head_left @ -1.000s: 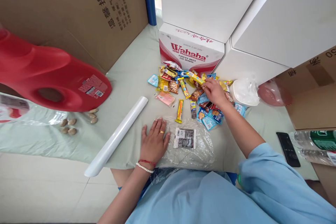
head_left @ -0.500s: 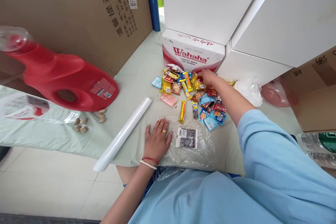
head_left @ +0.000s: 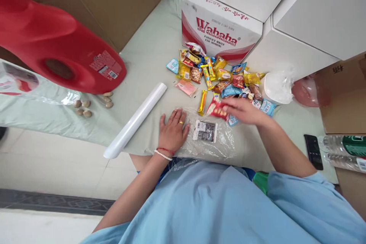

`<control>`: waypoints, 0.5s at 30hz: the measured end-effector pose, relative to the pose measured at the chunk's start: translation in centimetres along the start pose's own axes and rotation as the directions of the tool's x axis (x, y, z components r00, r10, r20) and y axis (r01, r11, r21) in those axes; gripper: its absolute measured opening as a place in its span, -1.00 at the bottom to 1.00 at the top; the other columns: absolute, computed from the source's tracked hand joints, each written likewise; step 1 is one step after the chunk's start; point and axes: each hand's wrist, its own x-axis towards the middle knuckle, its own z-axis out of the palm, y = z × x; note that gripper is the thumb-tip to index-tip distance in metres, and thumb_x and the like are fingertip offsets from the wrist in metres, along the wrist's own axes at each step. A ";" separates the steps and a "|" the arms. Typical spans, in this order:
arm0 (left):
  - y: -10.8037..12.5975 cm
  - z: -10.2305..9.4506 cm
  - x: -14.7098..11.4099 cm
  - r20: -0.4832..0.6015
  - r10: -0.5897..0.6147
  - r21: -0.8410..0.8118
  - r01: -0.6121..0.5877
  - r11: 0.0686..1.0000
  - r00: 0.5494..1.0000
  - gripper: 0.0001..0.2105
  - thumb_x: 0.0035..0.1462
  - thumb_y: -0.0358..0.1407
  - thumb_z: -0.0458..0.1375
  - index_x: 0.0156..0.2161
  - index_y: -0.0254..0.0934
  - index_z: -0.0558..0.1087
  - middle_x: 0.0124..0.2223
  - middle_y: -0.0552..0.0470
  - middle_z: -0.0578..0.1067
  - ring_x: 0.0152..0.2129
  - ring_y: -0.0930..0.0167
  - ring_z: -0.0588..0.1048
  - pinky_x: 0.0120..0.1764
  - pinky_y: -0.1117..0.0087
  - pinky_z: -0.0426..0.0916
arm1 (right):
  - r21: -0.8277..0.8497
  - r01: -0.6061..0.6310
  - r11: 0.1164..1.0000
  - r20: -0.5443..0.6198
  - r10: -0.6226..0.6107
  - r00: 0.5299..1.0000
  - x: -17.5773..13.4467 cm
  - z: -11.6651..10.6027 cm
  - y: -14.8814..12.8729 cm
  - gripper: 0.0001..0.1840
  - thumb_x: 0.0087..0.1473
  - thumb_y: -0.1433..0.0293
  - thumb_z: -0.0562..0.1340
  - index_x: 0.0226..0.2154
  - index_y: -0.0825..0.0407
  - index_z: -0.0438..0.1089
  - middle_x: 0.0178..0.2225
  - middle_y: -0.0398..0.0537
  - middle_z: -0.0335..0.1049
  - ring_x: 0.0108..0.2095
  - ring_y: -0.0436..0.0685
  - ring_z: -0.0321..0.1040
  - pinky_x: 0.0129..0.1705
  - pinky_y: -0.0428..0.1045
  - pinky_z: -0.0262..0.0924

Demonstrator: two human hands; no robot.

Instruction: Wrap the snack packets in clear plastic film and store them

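Head view: left hand (head_left: 173, 134) flat and open, fingers spread, pressing the left edge of a crinkled clear plastic bag (head_left: 213, 148) onto the pale green cloth-covered table (head_left: 145, 57). Inside the bag, a small packet with a black-and-white printed label (head_left: 205, 130). Right hand (head_left: 243, 109) pinched shut on a red snack wrapper (head_left: 216, 108), held just above the bag's far edge, at 1 o'clock from the label. Heap of small bright snack packets (head_left: 217, 74) at 12 o'clock from the bag, reaching a red-and-white Wahaha cardboard box (head_left: 219, 32). Lone yellow wrapped bar (head_left: 202, 102) just beside the red wrapper. White roll (head_left: 135, 120) slanting at 10 o'clock from the left hand. Big red plastic jug (head_left: 54, 45) lying far out at 10 o'clock, brown nuts (head_left: 82, 108) below it. Black phone (head_left: 313, 151) at 3 o'clock.
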 end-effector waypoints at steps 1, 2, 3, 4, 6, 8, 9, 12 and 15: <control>0.0 0.0 0.0 0.002 0.001 0.001 -0.001 1.000 1.000 -0.46 0.45 -0.11 -0.11 0.41 -0.27 0.25 0.48 -0.20 0.20 0.43 0.13 0.18 0.43 -0.25 -0.18 | 0.025 0.027 0.999 0.059 -0.029 0.998 -0.8 1.9 -0.9 -0.61 0.41 0.13 0.09 -0.01 -0.07 0.55 -0.16 -0.02 0.59 -0.16 0.21 0.50 -0.07 0.11 0.39; 0.0 0.1 0.0 0.003 0.001 0.003 -0.001 1.000 1.000 -0.46 0.45 -0.11 -0.11 0.41 -0.27 0.25 0.48 -0.20 0.20 0.43 0.13 0.18 0.43 -0.25 -0.18 | 0.026 0.041 0.999 0.099 -0.043 0.994 -1.4 3.6 -1.5 -0.62 0.41 0.16 0.10 0.01 -0.06 0.55 -0.15 0.00 0.59 -0.14 0.21 0.50 -0.04 0.11 0.38; 0.0 0.1 0.0 0.002 0.000 0.006 0.000 1.000 1.000 -0.46 0.45 -0.11 -0.11 0.41 -0.27 0.26 0.48 -0.20 0.20 0.43 0.13 0.18 0.43 -0.24 -0.19 | 0.001 0.042 0.999 0.116 -0.042 0.992 -1.7 5.2 -1.9 -0.64 0.41 0.20 0.11 0.03 -0.06 0.55 -0.14 0.02 0.59 -0.13 0.22 0.48 -0.01 0.12 0.36; 0.0 0.1 0.0 0.000 0.000 0.009 0.000 1.000 1.000 -0.47 0.45 -0.11 -0.11 0.41 -0.26 0.26 0.48 -0.20 0.21 0.43 0.13 0.18 0.43 -0.23 -0.20 | -0.044 0.030 0.999 0.114 -0.025 0.993 -1.9 6.6 -2.1 -0.65 0.39 0.23 0.14 0.04 -0.05 0.55 -0.13 0.05 0.58 -0.10 0.24 0.47 0.03 0.15 0.34; 0.1 0.1 -0.1 -0.006 0.001 0.013 -0.001 1.000 1.000 -0.47 0.45 -0.11 -0.12 0.41 -0.25 0.26 0.48 -0.20 0.21 0.43 0.13 0.18 0.43 -0.22 -0.21 | -0.166 -0.022 0.986 0.035 0.028 0.999 -2.0 8.7 -2.1 -0.67 0.35 0.28 0.20 0.07 -0.04 0.55 -0.06 0.13 0.54 -0.03 0.30 0.41 0.10 0.23 0.30; 0.1 0.0 -0.1 -0.010 0.004 0.010 -0.004 1.000 1.000 -0.47 0.45 -0.11 -0.12 0.41 -0.25 0.25 0.48 -0.20 0.21 0.43 0.13 0.18 0.43 -0.23 -0.20 | -0.243 -0.076 0.967 -0.102 0.053 0.993 -2.2 10.1 -2.0 -0.64 0.32 0.28 0.24 0.12 -0.06 0.53 0.05 0.17 0.47 0.06 0.36 0.34 0.16 0.31 0.25; 0.1 0.0 -0.1 -0.011 0.005 0.006 -0.005 1.000 1.000 -0.47 0.45 -0.11 -0.12 0.41 -0.24 0.25 0.48 -0.20 0.21 0.43 0.13 0.18 0.43 -0.23 -0.20 | -0.250 -0.084 0.965 -0.154 0.046 0.987 -2.4 10.7 -2.0 -0.61 0.32 0.27 0.25 0.16 -0.08 0.52 0.10 0.18 0.44 0.10 0.38 0.30 0.19 0.33 0.23; 0.1 0.0 -0.1 -0.016 0.001 -0.008 -0.001 1.000 1.000 -0.47 0.45 -0.11 -0.11 0.40 -0.23 0.27 0.47 -0.19 0.23 0.43 0.13 0.18 0.43 -0.23 -0.20 | -0.228 -0.052 0.972 -0.171 0.012 0.985 -3.1 12.1 -2.4 -0.57 0.30 0.21 0.28 0.19 -0.14 0.49 0.16 0.13 0.41 0.15 0.40 0.25 0.21 0.35 0.24; -0.1 0.0 -0.1 -0.019 -0.006 -0.030 0.006 1.000 1.000 -0.48 0.45 -0.11 -0.12 0.38 -0.23 0.30 0.46 -0.18 0.25 0.42 0.14 0.19 0.44 -0.21 -0.19 | -0.202 -0.065 0.977 -0.158 0.033 0.987 -3.8 13.4 -2.6 -0.58 0.29 0.28 0.30 0.19 -0.17 0.50 0.16 0.10 0.43 0.14 0.40 0.26 0.17 0.36 0.27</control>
